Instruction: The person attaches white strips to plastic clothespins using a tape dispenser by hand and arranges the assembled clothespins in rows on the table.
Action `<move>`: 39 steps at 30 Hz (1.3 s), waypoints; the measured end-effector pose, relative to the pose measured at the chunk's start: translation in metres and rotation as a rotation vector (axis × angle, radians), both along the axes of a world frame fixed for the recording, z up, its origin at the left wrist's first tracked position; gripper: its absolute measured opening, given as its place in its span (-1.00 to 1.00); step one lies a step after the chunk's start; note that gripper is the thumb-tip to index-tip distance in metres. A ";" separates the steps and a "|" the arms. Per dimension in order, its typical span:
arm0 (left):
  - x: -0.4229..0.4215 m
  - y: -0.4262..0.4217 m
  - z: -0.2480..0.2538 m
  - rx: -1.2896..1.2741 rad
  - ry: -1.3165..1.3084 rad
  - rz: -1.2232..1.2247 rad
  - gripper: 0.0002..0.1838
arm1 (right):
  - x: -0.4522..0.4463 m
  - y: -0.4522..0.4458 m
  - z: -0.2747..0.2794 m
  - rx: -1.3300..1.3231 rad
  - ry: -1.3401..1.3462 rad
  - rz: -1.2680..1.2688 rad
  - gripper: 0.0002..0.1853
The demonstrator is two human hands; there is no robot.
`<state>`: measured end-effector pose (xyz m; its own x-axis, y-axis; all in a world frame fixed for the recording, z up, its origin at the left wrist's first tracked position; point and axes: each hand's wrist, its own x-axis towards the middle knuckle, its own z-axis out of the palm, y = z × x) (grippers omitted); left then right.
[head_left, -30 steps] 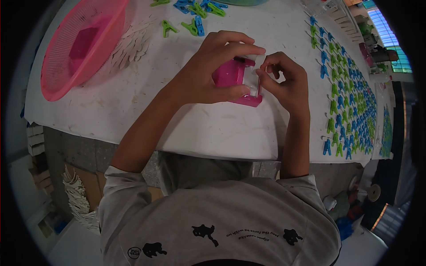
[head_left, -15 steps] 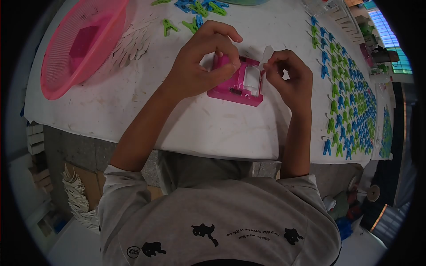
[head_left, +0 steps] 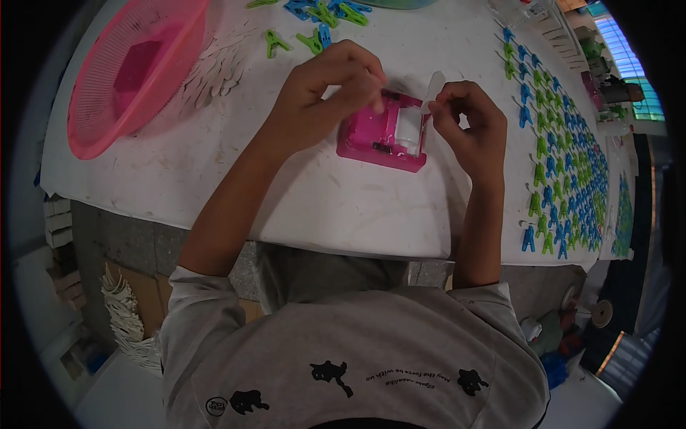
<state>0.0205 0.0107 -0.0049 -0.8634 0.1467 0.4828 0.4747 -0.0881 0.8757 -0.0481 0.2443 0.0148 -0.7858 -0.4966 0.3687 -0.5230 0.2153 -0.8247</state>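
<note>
A pink tape dispenser [head_left: 364,134] with a white roll [head_left: 409,129] in it rests on the white-covered table in front of me. My left hand [head_left: 321,96] is over its left side, thumb and fingers curled together; blur hides whether anything small is between the tips. To the right of the dispenser, my right hand [head_left: 471,121] pinches a flat, pale strip with a rounded end [head_left: 435,86], which sticks up past the fingertips.
A pink basket [head_left: 89,118] stands at the left, with a pile of similar pale strips [head_left: 214,75] beside it. Green and blue clothespins [head_left: 332,13] lie at the back. Rows of clothespins with pale strips [head_left: 554,171] cover the table's right side.
My left hand's fingers have shifted and closed up near the dispenser. My right hand still pinches the pale strip, which is now more upright.
</note>
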 end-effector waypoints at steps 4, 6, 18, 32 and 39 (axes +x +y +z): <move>-0.005 0.005 -0.004 -0.053 0.096 0.132 -0.85 | 0.000 0.000 0.000 -0.006 0.000 -0.001 -0.89; -0.004 0.009 -0.003 0.036 0.107 0.135 -0.85 | 0.001 0.000 0.001 -0.004 -0.004 -0.007 -0.89; -0.006 -0.004 -0.003 -0.067 0.194 -0.020 -0.85 | 0.001 -0.001 -0.001 0.017 0.002 0.015 -0.88; 0.000 0.032 -0.003 -0.411 0.254 0.413 -0.63 | 0.002 -0.001 0.001 0.103 0.019 0.109 -0.86; 0.000 0.034 -0.005 -0.394 0.216 0.433 -0.72 | 0.004 -0.005 0.001 0.164 0.082 0.117 -0.83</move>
